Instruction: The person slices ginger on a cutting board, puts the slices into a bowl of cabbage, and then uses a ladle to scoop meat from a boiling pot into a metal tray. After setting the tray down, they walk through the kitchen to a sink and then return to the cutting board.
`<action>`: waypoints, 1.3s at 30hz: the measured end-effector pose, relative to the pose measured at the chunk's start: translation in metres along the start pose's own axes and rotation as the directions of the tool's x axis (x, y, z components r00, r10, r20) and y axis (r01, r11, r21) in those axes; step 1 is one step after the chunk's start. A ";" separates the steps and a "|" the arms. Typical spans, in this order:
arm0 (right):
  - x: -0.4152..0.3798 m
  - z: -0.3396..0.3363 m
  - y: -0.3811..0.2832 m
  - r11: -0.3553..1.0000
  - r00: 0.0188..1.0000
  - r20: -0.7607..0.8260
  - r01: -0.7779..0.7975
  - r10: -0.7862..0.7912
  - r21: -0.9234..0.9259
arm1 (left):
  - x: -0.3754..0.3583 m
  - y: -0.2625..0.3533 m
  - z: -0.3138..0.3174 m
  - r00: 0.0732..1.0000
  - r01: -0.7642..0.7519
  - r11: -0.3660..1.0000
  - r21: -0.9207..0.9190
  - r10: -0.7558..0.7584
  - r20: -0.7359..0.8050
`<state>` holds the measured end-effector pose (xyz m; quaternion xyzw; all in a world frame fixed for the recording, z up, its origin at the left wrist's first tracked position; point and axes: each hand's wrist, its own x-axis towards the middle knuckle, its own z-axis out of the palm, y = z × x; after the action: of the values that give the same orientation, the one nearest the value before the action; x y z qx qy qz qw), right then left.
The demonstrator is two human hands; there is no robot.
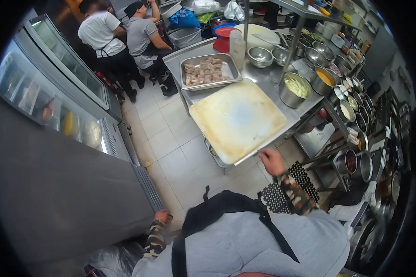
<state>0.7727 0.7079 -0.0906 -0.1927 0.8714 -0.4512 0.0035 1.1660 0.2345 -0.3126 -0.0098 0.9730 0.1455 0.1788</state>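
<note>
My right hand (272, 160) is closed just off the near corner of a large, stained cutting board (235, 115); what its fingers hold, if anything, I cannot make out. Low beside the grey cabinet, my left hand (162, 215) is curled, with a small dark shape at its fingers that is too small to name. The board lies on a steel table (259, 76). Behind it, a steel tray (186, 84) holds pieces of cooked-looking meat (207, 70). A steel pot (293, 99) of pale cut vegetables stands to the right of the board.
Glass-door fridges (55, 104) line the left side. Two people (107, 34) (143, 37) stand at the back left. Steel bowls (260, 56) and several pots of food crowd the right. A black perforated mat (275, 198) lies on the tiled floor (164, 134).
</note>
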 end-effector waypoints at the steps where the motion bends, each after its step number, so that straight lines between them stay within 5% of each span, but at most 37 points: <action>1: 0.040 0.010 -0.015 1.000 0.998 0.060 0.028 -0.029 0.009 | -0.008 -0.005 -0.002 0.993 0.114 0.993 -0.038 -0.113 0.022; 6: 0.204 0.074 -0.087 0.967 0.954 0.165 0.253 -0.249 -0.004 | -0.026 -0.030 -0.016 0.873 0.478 0.873 -0.099 -0.459 0.165; 7: 0.232 0.093 -0.104 0.943 0.936 0.129 0.332 -0.327 -0.013 | -0.018 -0.038 -0.027 0.865 0.495 0.862 -0.111 -0.477 0.156; 10: 0.288 0.130 -0.140 0.951 0.942 0.253 0.264 -0.219 -0.162 | 0.010 -0.092 -0.046 0.875 0.483 0.848 -0.216 -0.473 0.102; 11: 0.298 0.146 -0.142 0.955 0.950 0.228 0.253 -0.215 -0.156 | 0.030 -0.132 -0.040 0.927 0.373 0.899 -0.230 -0.372 0.046; 12: 0.306 0.160 -0.141 0.952 0.943 0.292 0.225 -0.159 -0.208 | 0.057 -0.149 -0.052 0.816 0.475 0.510 -0.717 -0.560 0.142; 13: 0.317 0.173 -0.149 0.942 0.926 0.362 0.206 -0.102 -0.263 | 0.087 -0.155 -0.088 0.660 0.287 -0.043 -0.957 -0.715 0.230; 14: 0.323 0.183 -0.159 0.955 0.929 0.368 0.145 -0.041 -0.259 | 0.122 -0.171 -0.132 0.572 0.327 -0.290 -0.899 -0.697 0.432; 16: 0.342 0.202 -0.203 0.985 0.896 0.421 -0.087 0.142 -0.147 | 0.183 -0.226 -0.203 0.866 0.171 0.531 -0.830 -0.483 -0.131; 18: 0.369 0.210 -0.225 0.979 0.896 0.397 -0.160 0.197 -0.125 | 0.244 -0.258 -0.302 0.951 0.251 0.506 -0.825 -0.289 0.112; 22: 0.406 0.211 -0.236 0.990 0.969 0.205 -0.139 0.138 -0.006 | 0.339 -0.264 -0.469 0.981 -0.109 0.219 -0.970 -0.132 -0.140; 25: 0.450 0.224 -0.232 0.964 0.983 0.074 -0.180 0.169 0.194 | 0.414 -0.276 -0.558 0.984 -0.180 0.050 -0.982 0.015 -0.180; 27: 0.490 0.238 -0.213 0.963 0.979 0.040 -0.206 0.202 0.173 | 0.464 -0.289 -0.582 0.978 -0.208 0.123 -0.970 0.037 -0.205; 29: 0.535 0.251 -0.203 0.971 0.983 0.105 -0.129 0.152 -0.200 | 0.513 -0.300 -0.604 0.964 -0.263 0.338 -0.904 0.049 -0.262; 31: 0.573 0.262 -0.229 0.977 0.972 0.122 -0.189 0.200 -0.097 | 0.539 -0.296 -0.633 0.987 -0.159 0.240 -0.958 0.071 -0.146; 33: 0.616 0.267 -0.241 0.989 0.979 0.142 -0.150 0.149 0.000 | 0.567 -0.303 -0.648 0.982 -0.147 0.366 -0.919 0.169 -0.090; 37: 0.699 0.290 -0.229 0.930 0.970 0.227 0.005 0.085 -0.368 | 0.644 -0.359 -0.648 0.980 -0.129 0.729 -0.672 0.199 0.028; 39: 0.728 0.299 -0.223 0.917 0.920 0.320 -0.091 0.226 -0.387 | 0.680 -0.381 -0.645 0.986 -0.074 0.787 -0.613 0.149 0.072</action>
<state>0.2263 0.1106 0.0295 -0.1964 0.9374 -0.2369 0.1633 0.3340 -0.2926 -0.0808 -0.0006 0.8614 0.4610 0.2134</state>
